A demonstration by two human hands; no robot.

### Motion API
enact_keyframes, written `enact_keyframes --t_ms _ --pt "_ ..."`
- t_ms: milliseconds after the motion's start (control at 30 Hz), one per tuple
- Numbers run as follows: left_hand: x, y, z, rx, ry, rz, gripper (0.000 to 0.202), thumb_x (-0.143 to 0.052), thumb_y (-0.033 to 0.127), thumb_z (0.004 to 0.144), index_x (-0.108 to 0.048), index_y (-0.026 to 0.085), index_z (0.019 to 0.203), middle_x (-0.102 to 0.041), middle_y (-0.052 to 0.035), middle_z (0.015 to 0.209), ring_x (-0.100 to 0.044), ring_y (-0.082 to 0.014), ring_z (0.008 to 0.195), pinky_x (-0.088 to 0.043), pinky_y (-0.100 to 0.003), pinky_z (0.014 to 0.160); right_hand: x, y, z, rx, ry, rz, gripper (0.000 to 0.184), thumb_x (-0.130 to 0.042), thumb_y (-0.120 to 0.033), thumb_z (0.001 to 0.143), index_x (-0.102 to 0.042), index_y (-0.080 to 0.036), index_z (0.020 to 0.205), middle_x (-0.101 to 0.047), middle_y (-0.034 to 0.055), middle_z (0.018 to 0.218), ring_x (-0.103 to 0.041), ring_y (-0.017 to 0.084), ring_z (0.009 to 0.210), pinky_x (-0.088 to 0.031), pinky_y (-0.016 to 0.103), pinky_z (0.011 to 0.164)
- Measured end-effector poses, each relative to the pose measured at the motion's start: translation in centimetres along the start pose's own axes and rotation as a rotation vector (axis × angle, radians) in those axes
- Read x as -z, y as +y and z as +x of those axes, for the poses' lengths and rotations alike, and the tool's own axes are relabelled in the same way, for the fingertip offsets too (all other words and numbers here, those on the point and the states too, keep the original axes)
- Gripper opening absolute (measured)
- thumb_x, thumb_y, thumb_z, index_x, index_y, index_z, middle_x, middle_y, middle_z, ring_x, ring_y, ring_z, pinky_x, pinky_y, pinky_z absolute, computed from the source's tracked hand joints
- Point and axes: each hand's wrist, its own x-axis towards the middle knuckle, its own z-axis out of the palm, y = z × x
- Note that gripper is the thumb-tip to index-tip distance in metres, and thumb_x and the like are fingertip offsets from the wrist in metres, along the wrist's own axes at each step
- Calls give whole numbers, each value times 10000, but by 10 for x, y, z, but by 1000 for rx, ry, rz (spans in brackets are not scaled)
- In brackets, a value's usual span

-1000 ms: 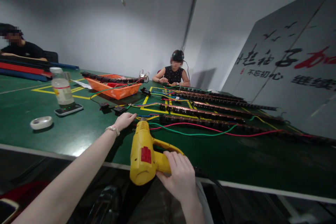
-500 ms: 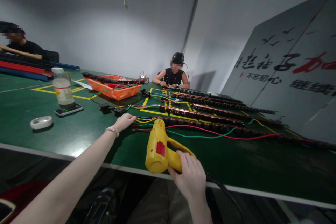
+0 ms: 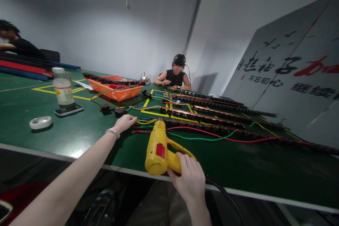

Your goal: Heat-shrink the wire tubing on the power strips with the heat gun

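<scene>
My right hand [image 3: 189, 178] is wrapped round the handle of a yellow heat gun [image 3: 158, 148], whose nozzle points away from me at coloured wires [image 3: 144, 121] on the green table [image 3: 87, 137]. My left hand [image 3: 125, 122] reaches forward and rests on the table just left of those wire ends, fingers curled downward; what they touch is hidden. A bracelet sits on that wrist. Beyond the gun lie several long black power strips [image 3: 203, 117] with red and green wires [image 3: 212, 135] trailing across them.
A plastic bottle [image 3: 63, 87] stands on a phone [image 3: 68, 110] at the left, with a roll of white tape [image 3: 40, 122] nearer. An orange tray [image 3: 116, 89] sits behind. One person [image 3: 175, 75] sits at the far end, another person [image 3: 16, 45] at far left. A lettered board [image 3: 293, 77] leans at the right.
The heat gun moved right and forward over the table edge, its nozzle now by the wire ends. My left hand stayed put.
</scene>
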Motion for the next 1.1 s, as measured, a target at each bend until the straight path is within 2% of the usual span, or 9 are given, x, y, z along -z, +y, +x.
enact_keyframes --t_ms 133,400,767,1000,1100 --pt "0 1 -1 -3 11 15 534 -268 562 834 -548 196 564 -595 -34 623 -518 -166 579 -272 -252 529 1 -1 1 2 10 4 437 -498 -524 843 -547 -143 1051 -587 50 826 -512 196 759 -352 319 720" --pt "2 5 -3 88 37 72 538 -269 568 837 -591 202 609 -665 -63 740 -589 -198 678 -279 -243 535 4 -3 4 8 32 24 437 -450 -521 869 -554 -132 1037 -593 59 823 -512 195 751 -355 317 709" --pt "2 2 0 99 42 51 566 -237 570 856 -603 199 637 -675 -64 762 -597 -202 692 -305 -245 545 6 -3 2 74 24 91 467 -472 -539 857 -559 -119 1041 -605 66 849 -525 194 770 -367 319 715" --pt "0 1 0 75 54 57 569 -249 569 853 -635 201 653 -676 -62 733 -598 -204 694 -314 -247 545 -1 -24 9 64 -24 181 475 -433 -546 865 -565 -121 1030 -589 68 818 -526 207 771 -367 336 707" --pt "0 0 1 74 49 61 564 -262 560 856 -672 191 736 -693 -82 817 -611 -214 748 -336 -244 566 -5 -40 15 75 -42 210 505 -436 -581 848 -564 -127 1026 -580 68 813 -514 212 748 -369 339 687"
